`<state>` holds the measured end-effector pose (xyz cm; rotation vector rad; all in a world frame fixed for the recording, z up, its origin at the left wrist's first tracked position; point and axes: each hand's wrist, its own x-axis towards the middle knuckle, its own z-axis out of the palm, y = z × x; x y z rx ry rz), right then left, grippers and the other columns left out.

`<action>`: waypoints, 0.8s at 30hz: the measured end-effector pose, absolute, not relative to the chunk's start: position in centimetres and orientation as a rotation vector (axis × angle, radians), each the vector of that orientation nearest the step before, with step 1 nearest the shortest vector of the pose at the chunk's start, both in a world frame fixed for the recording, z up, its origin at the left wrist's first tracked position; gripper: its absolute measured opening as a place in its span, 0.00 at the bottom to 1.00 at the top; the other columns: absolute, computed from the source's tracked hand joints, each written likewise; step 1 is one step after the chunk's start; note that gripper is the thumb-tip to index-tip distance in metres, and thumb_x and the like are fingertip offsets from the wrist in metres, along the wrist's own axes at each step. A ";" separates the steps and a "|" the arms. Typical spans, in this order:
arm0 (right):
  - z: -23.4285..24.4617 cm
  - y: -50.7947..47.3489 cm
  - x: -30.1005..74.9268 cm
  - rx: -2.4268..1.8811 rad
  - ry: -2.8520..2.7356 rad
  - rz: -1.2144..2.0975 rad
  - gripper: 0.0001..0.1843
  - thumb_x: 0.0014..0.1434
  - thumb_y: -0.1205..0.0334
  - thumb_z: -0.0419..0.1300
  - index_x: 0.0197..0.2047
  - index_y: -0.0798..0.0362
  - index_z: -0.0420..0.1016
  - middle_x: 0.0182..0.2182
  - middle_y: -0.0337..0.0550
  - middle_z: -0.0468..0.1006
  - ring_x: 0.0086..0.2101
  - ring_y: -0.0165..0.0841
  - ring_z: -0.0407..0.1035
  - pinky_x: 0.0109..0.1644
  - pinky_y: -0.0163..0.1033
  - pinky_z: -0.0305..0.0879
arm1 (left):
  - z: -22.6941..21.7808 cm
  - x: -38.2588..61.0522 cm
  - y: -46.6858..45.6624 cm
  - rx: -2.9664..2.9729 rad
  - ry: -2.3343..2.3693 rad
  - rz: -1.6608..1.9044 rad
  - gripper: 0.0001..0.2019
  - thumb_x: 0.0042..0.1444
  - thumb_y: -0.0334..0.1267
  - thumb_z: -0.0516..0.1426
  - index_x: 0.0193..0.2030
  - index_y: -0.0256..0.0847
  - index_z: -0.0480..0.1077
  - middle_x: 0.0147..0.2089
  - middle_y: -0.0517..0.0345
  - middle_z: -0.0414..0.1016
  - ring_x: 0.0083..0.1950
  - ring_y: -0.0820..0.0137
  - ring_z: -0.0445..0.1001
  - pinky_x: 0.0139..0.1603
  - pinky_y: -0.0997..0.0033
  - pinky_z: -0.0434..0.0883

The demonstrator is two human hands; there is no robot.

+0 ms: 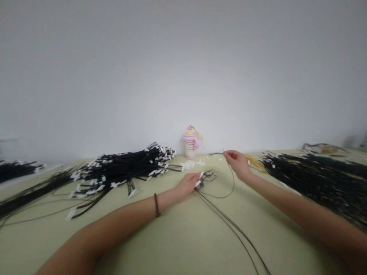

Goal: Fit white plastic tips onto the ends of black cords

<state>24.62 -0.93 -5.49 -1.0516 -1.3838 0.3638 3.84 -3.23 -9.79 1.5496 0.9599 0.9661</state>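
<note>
My left hand [188, 185] is closed around a white connector [198, 182] with thin dark wires running from it. Some of these wires [226, 219] trail toward the front edge of the view, and others curl in loops beyond the fingers. Up and to the right, my right hand [236, 162] pinches the end of one thin dark wire [233, 181], which sags in a curve back toward the left hand. Small white connectors [189, 165] lie loose on the table past the left hand.
A pink and white cup [189, 144] stands by the wall. Left of it lies a pile of black cables [123, 166] with white ends, with more wires [34, 194] beyond. At right are yellow wires [255, 162] and a large black wire bundle [315, 179] on the pale green table [160, 240].
</note>
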 end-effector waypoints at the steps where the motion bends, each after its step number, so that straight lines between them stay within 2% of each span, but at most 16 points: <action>1: -5.9 -1.3 24.0 -1.045 -1.427 0.395 0.17 0.47 0.52 0.55 0.29 0.59 0.69 0.22 0.42 0.70 0.22 0.28 0.61 0.25 0.32 0.56 | -9.8 3.8 -3.2 1.549 0.963 0.968 0.20 0.48 0.55 0.48 0.26 0.36 0.61 0.18 0.66 0.56 0.19 0.80 0.50 0.18 0.78 0.45; 10: -9.2 -5.5 19.0 -0.973 -1.853 0.603 0.08 0.49 0.61 0.54 0.23 0.57 0.66 0.19 0.36 0.66 0.21 0.25 0.59 0.24 0.30 0.55 | -9.8 3.8 -3.1 1.544 0.981 0.982 0.19 0.49 0.53 0.48 0.26 0.37 0.60 0.19 0.66 0.54 0.18 0.80 0.49 0.16 0.78 0.42; 17: -10.1 -5.4 19.2 -1.047 -1.884 0.578 0.07 0.48 0.65 0.53 0.22 0.57 0.65 0.18 0.35 0.64 0.21 0.25 0.57 0.25 0.30 0.54 | -9.6 3.9 -3.3 1.562 0.992 0.979 0.19 0.49 0.54 0.48 0.25 0.37 0.60 0.18 0.66 0.54 0.17 0.80 0.48 0.16 0.78 0.43; 24: -10.2 -5.5 19.1 -1.052 -1.912 0.561 0.07 0.49 0.65 0.52 0.23 0.57 0.67 0.18 0.36 0.65 0.21 0.26 0.58 0.25 0.30 0.54 | -9.6 3.8 -3.4 1.632 0.971 0.956 0.20 0.49 0.54 0.48 0.25 0.36 0.61 0.18 0.66 0.55 0.18 0.79 0.49 0.18 0.78 0.45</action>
